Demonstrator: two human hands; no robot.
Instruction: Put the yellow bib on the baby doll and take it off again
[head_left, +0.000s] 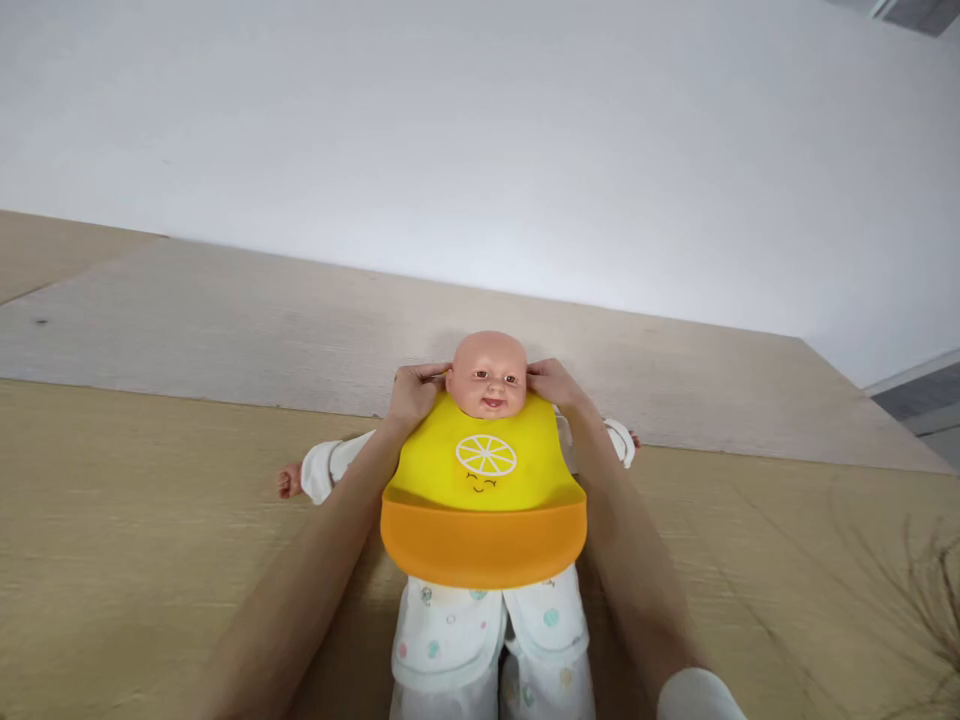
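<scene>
A baby doll (490,355) lies on its back with its head toward the wall and its arms spread. Over its chest is a yellow bib (427,450) with a white citrus-slice print and an orange catch pocket (484,545). At the left of the doll's neck, my left hand (415,393) is closed on the bib's upper edge. My right hand (556,383) is closed on the bib at the other side of the neck. The fingertips of both hands are partly hidden behind the doll's head. White spotted trousers (450,635) cover the doll's legs.
The doll rests on a wood-toned surface (150,560) with a paler strip (225,320) along the back. A white wall (480,130) rises behind it. Thin dark strands (941,590) show at the right edge.
</scene>
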